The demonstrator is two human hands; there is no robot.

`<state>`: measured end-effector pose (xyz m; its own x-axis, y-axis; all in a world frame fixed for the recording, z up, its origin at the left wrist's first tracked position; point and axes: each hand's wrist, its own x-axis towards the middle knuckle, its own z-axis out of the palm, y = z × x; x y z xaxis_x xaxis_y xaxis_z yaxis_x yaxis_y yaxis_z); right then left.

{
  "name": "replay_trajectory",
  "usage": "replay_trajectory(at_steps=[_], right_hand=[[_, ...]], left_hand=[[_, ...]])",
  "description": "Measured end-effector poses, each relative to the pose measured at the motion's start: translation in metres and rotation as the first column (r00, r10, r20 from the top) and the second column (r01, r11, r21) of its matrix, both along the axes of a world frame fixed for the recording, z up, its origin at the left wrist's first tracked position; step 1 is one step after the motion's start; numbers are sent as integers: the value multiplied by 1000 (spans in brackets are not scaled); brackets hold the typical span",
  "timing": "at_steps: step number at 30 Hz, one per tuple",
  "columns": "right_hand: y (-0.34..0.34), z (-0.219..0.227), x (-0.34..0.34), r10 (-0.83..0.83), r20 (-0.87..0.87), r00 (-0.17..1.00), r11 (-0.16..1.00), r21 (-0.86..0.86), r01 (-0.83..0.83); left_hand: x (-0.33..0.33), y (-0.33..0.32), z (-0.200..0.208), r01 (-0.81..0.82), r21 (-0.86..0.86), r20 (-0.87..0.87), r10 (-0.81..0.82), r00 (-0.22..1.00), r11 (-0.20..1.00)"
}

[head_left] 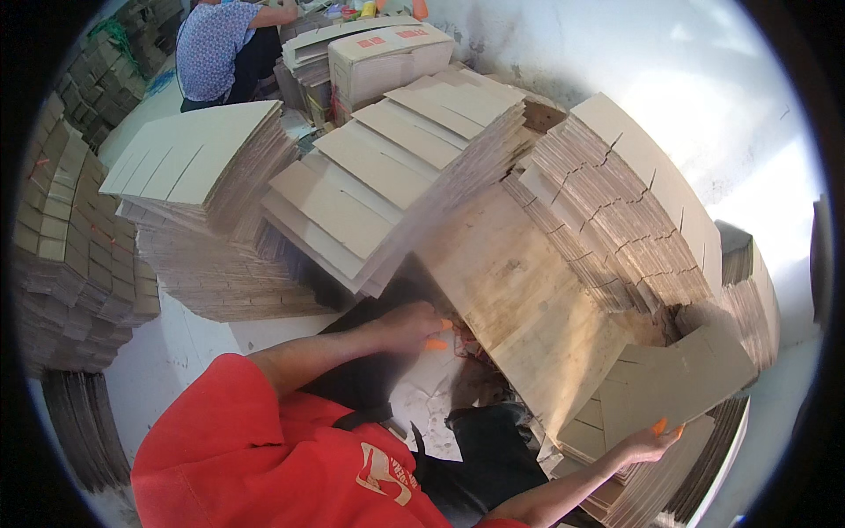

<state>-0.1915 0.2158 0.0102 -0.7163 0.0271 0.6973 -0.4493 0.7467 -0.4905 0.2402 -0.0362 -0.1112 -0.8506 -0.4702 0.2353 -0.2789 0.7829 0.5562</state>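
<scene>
My right hand [647,443], orange covers on its fingertips, grips the near edge of a slotted brown cardboard sheet [682,377]. That sheet is tilted over a stack of similar cardboard pieces [581,433] at the lower right. My left hand [415,327] is bent in above my lap, left of the wooden board's edge. Two orange-covered fingertips stand apart on it, and nothing shows between them. The wooden board [519,277], stained and worn, lies between the hands and has no cardboard on its middle.
Tall stacks of slotted cardboard stand ahead [378,176], at the left [198,167] and along the right wall [616,211]. More bundles [84,238] fill the far left. A closed carton [387,66] sits at the back. Beyond the stacks, another person [216,53] crouches.
</scene>
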Motion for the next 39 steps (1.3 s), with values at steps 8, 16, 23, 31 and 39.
replay_trajectory(at_steps=[8,16,23,31,39], right_hand=[[10,-7,3,517,225,826,725,-628,-283],[10,-22,-3,693,200,692,668,-539,-513],[-6,-9,13,773,236,588,552,-707,-442],[-25,-24,22,958,131,255,267,-730,-629],[-65,2,80,968,245,60,240,-820,-520]], left_hand=[[1,0,-7,-15,-18,-77,14,997,1000],[2,-2,-7,-7,-44,-78,3,997,999],[2,-1,-6,-26,-3,-33,26,999,1000],[0,0,1,-70,41,-60,73,996,997],[-16,-2,-1,184,636,-300,21,954,750]])
